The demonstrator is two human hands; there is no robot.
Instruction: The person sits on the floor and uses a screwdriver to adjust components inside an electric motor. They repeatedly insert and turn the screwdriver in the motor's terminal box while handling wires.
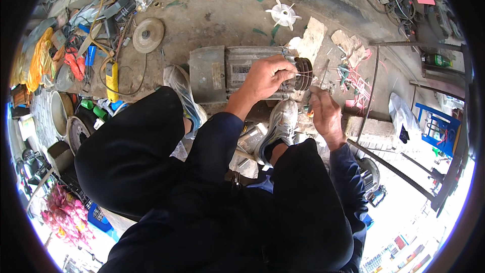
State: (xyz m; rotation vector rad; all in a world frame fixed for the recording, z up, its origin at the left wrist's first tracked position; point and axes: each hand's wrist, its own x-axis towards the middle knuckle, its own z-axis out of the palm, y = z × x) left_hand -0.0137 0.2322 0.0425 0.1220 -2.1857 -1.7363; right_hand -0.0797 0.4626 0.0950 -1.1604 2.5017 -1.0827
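- Grey cylindrical metal motor [241, 55]: on brown concrete floor [230, 25], short of its far edge; bump could roll it.
- Left hand [268, 78]: tight pinch on small pale piece [289, 74] beside dark ringed end [304, 75]; sweaty fingers could drop it.
- Right hand [326, 114]: half-curled, can't tell contents; slip could scuff rings.

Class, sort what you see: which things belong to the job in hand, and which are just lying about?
In the job, it seems:
grey electric motor
its dark ringed end
left hand, pinching something thin there
right hand, close by

Apparently just lying about:
white bladed fan (possibly a motor part)
round disc
yellow handheld device
tangled pinkish-red wires
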